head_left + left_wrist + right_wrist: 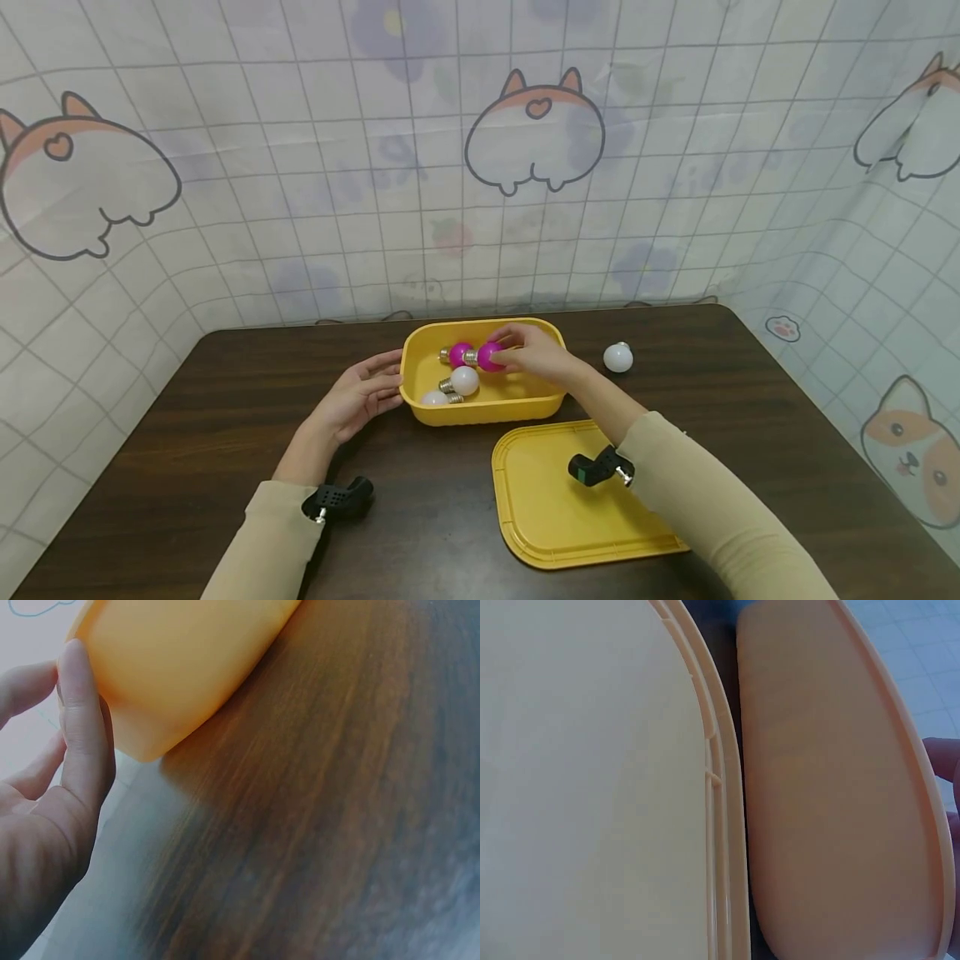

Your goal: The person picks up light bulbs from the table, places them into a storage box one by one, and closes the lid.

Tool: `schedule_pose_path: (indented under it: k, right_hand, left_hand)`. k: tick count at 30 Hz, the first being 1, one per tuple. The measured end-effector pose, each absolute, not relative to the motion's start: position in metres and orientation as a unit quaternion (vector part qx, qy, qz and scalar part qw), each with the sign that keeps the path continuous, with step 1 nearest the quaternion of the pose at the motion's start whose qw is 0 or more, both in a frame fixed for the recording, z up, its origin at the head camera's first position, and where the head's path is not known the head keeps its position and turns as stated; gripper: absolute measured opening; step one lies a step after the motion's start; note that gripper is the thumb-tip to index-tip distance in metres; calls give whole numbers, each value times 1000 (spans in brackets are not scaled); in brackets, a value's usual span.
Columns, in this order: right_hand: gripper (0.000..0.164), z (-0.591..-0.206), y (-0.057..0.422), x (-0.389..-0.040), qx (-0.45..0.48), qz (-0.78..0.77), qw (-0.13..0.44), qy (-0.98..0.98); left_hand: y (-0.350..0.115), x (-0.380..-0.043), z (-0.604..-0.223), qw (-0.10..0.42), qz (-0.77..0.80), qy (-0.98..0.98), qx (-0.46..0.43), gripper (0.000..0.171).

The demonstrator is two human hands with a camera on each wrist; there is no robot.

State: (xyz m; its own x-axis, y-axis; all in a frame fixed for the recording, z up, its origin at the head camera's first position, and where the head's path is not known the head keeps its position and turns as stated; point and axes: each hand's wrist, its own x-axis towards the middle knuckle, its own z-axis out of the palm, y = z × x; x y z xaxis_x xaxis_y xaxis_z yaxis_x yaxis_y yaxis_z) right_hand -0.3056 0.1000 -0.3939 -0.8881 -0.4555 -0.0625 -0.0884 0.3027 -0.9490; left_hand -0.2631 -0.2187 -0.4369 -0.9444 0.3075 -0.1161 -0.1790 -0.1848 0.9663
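In the head view, my right hand [531, 353] reaches into a yellow plastic box [487, 411] and pinches a magenta light bulb [490, 357] by its round part. A second magenta bulb [459, 355] lies just left of it, in line with its metal base. Two white bulbs sit nearer the front of the box, one [465, 381] in full view and one [434, 399] partly behind the front rim. My left hand [360, 398] rests its extended fingers against the box's left end. The right wrist view shows the box's outer wall [832, 780], with the held bulb hidden.
A yellow lid [555, 500] lies on the dark wooden table [420, 508] in front of the box, partly under my right forearm. Another white bulb [618, 357] stands on the table right of the box. A patterned cloth wall [337, 208] rises behind the table.
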Motion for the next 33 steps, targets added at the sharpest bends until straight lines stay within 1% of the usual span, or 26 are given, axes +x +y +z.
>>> schedule_pose_path:
  k: [7, 22, 33]
  right_hand:
    - [32, -398, 96, -308, -168, -548, 158, 804]
    - [34, -403, 90, -312, -192, -522, 169, 813]
    - [31, -405, 87, -312, -185, -511, 164, 823]
  left_hand:
    - [-219, -262, -437, 160, 769, 617, 52, 63]
    - [-219, -264, -436, 159, 768, 619, 45, 63]
    - [-219, -263, -437, 159, 766, 621, 49, 62]
